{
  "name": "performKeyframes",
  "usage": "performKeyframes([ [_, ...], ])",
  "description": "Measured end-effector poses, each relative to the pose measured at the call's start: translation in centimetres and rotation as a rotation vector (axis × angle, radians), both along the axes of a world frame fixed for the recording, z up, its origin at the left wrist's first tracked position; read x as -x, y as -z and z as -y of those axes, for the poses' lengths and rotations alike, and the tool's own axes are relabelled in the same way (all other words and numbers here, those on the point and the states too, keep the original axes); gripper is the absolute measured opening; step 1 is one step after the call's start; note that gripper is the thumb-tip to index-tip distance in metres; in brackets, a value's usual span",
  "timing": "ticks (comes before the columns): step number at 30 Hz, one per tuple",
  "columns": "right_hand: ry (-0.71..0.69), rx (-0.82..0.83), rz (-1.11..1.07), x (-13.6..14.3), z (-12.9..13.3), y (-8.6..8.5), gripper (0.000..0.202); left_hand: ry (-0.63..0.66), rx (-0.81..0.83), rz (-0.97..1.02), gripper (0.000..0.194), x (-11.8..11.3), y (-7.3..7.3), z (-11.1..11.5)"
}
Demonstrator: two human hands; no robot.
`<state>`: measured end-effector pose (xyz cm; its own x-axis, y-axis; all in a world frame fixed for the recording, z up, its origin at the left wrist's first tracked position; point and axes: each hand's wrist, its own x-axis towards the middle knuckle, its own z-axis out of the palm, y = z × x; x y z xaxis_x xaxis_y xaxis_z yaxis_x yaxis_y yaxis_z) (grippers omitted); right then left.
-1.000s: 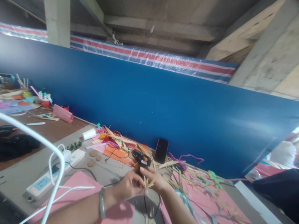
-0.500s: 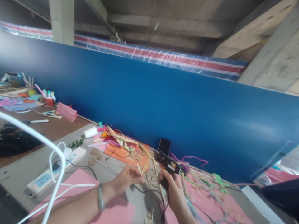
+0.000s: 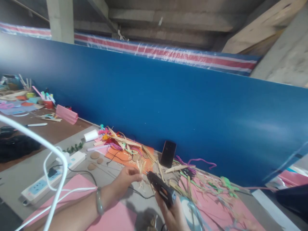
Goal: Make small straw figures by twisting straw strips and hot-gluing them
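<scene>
My left hand (image 3: 130,177), with a pale bangle on the wrist, pinches a small bunch of thin straw-coloured strips (image 3: 141,166) that stick up from the fingertips. My right hand (image 3: 169,208) is wrapped round a black hot glue gun (image 3: 161,188). Its nozzle points up and left, close to the strips; whether it touches them I cannot tell. Below the hands, pink paper (image 3: 115,218) lies on the grey table. An upright phone (image 3: 168,154) leans on the blue partition just beyond the glue gun.
A white power strip (image 3: 54,178) and a looping white cable (image 3: 36,136) are at the left. Orange paper (image 3: 120,156) carries strips and coloured scraps. A white cup (image 3: 90,135) lies on its side. Several cardboard discs (image 3: 94,155) lie nearby, and green scraps (image 3: 227,183) at right.
The glue gun has swung down and left from in front of the phone, its nozzle now by the strips. My left hand has shifted slightly left and up, still pinching them.
</scene>
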<state>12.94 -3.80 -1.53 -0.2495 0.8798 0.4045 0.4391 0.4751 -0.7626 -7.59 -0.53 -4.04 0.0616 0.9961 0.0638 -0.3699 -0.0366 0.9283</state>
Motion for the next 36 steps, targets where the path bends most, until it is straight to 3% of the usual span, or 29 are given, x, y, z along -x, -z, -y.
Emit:
performKeyframes([
  [9, -0.034, 0.002, 0.173, -0.1, -0.3, 0.4, 0.038, 0.079, 0.074, -0.011, 0.027, 0.0, 0.0, -0.2],
  [17, -0.022, -0.004, 0.228, -0.1, -0.3, 0.2, 0.041, 0.075, 0.077, -0.095, 0.02, 0.1, -0.5, 0.1],
  [28, -0.001, -0.047, 0.316, -0.4, -1.0, 0.9, 0.038, 0.028, 0.092, -0.148, 0.019, -0.1, 0.5, -0.3],
  [36, -0.015, -0.028, 0.37, -0.4, -1.0, 0.9, 0.038, 0.032, 0.07, -0.19, 0.02, 0.0, -0.2, 0.0],
])
